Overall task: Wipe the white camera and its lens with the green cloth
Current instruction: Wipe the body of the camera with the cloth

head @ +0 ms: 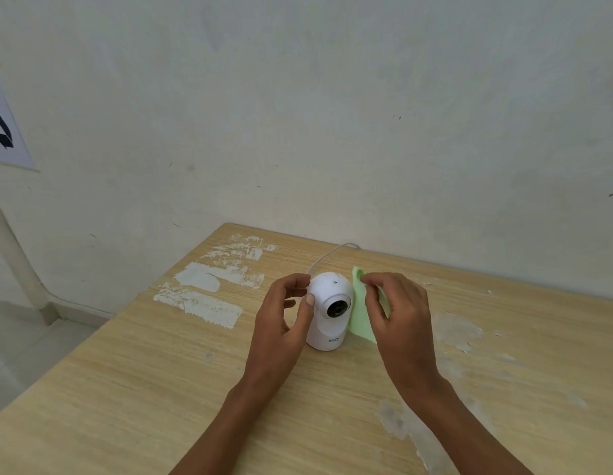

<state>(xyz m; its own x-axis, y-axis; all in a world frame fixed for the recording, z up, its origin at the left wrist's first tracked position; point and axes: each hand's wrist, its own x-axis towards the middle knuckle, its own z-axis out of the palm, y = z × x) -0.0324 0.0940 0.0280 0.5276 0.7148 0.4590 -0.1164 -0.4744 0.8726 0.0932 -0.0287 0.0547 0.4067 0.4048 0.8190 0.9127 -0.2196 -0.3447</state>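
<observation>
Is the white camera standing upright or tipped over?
Upright. The white camera stands on its base on the table, lens facing forward, left hand steadying its side.

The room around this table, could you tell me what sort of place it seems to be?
Probably a plain workroom or spare room indoors: a worn wooden table with white paint smears against a bare scuffed wall, and a printed paper sheet stuck up at left.
</observation>
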